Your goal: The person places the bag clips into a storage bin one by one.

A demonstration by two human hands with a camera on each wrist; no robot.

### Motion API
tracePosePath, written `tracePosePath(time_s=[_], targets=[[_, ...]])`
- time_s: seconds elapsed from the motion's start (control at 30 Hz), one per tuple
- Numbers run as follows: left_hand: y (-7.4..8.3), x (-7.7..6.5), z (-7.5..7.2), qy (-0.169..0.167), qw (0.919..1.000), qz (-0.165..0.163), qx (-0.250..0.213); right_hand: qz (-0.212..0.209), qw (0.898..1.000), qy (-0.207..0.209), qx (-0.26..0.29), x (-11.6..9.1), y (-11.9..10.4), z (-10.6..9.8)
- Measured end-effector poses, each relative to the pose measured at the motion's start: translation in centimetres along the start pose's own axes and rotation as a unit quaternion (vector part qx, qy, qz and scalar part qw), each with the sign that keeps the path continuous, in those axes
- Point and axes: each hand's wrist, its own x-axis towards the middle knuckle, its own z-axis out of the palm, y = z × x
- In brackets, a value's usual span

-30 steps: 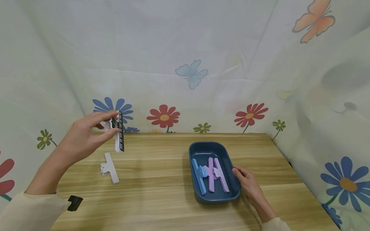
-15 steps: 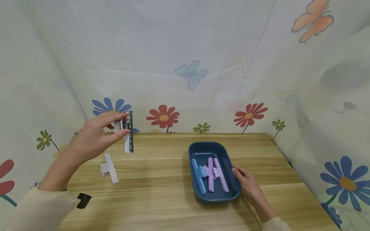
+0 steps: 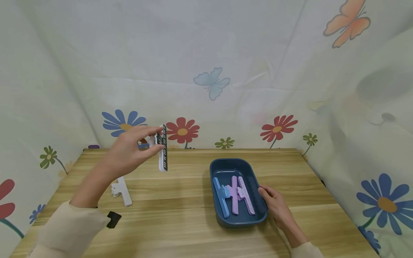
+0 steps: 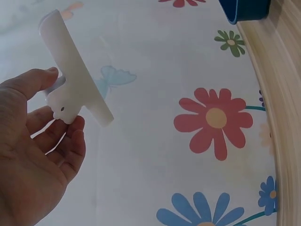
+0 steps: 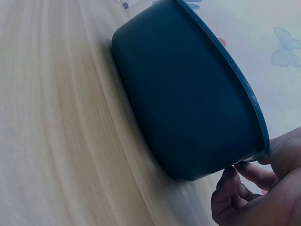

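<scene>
My left hand [image 3: 130, 150] pinches a white clip with a black-and-white piano-key pattern [image 3: 163, 157], held upright above the table left of the basin. In the left wrist view the plain white side of this clip [image 4: 75, 61] shows, with thumb and fingers at its grip. My right hand [image 3: 279, 208] grips the right rim of a dark blue basin [image 3: 242, 224], thumb over the edge and fingers below. Inside the basin lie a blue clip [image 3: 222, 199], a purple clip [image 3: 235, 197] and a light purple clip [image 3: 246, 197].
Another white clip [image 3: 124, 193] lies on the wooden table [image 3: 180, 215] at the left, partly behind the left forearm. A cloth [image 3: 161, 71] printed with flowers and butterflies surrounds the table at the back and sides.
My left hand has carried the piano-key clip to the right, away from above the white clip on the table. The right hand and the basin have stayed in place.
</scene>
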Motion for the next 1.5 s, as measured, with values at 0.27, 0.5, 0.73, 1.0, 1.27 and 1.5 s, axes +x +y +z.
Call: tracePosePath(time_s=[0.27, 0.5, 0.73, 1.0, 1.27, 1.5], targets=[[1.3, 1.5, 2.1, -0.008, 0.9994, 0.015, -0.028, 0.001, 1.0, 0.005, -0.007, -0.2, -0.1, 0.0], [2.2, 2.4, 3.5, -0.022, 0.9986, 0.032, -0.036, -0.008, 1.0, 0.009, -0.01, -0.1, -0.1, 0.1], [3.2, 3.1, 4.7, -0.034, 0.9976, 0.038, -0.047, -0.012, 1.0, 0.007, 0.0, -0.2, -0.1, 0.1], [4.1, 3.9, 6.3, -0.049, 0.9954, 0.038, -0.074, -0.008, 1.0, 0.009, 0.004, -0.1, -0.1, 0.1], [5.2, 4.6, 7.9, -0.066, 0.9935, 0.044, -0.082, -0.004, 1.0, 0.009, 0.005, -0.2, -0.3, 0.1], [5.9, 5.1, 9.0, -0.074, 0.9925, 0.053, -0.082, -0.009, 1.0, 0.01, 0.002, -0.1, -0.1, 0.1]])
